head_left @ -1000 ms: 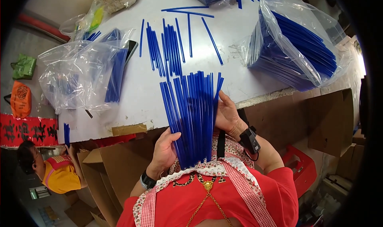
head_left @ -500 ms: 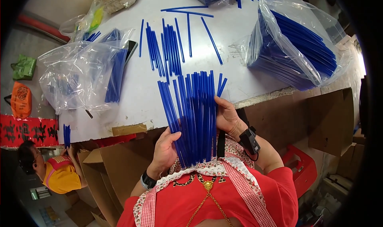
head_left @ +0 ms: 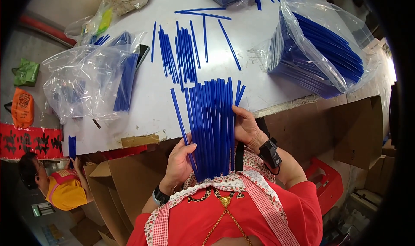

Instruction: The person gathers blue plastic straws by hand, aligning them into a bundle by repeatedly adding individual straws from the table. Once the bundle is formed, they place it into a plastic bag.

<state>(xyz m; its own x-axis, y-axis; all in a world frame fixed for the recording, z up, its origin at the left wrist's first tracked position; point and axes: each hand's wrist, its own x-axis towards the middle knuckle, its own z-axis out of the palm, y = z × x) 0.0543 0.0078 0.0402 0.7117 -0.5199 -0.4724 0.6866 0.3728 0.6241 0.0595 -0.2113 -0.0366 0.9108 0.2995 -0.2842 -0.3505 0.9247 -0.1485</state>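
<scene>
A fanned bundle of thin blue plastic tubes (head_left: pixel 212 129) stands in front of me, its lower ends against my apron and its upper ends over the table's front edge. My left hand (head_left: pixel 180 160) grips the bundle's left side, thumb across a tube (head_left: pixel 177 110) that leans apart from the others. Along the right side, my right hand (head_left: pixel 245 126) is closed on the tubes, its thumb near their upper half. Some of its fingers are hidden behind the bundle. Two short tube ends stick out above that thumb, tilted right.
Loose blue tubes (head_left: pixel 185 51) lie on the white table (head_left: pixel 259 34) beyond the bundle. Clear bags of tubes flank them, one left (head_left: pixel 73 84) and one right (head_left: pixel 281 51). Cardboard boxes (head_left: pixel 359 131) stand below the table edge. Another person (head_left: pixel 69 185) holds tubes at the far left.
Tubes fanned out on the bundle's left side have shifted right into the bundle, leaving one leaning apart under my left thumb. My right hand has barely moved.
</scene>
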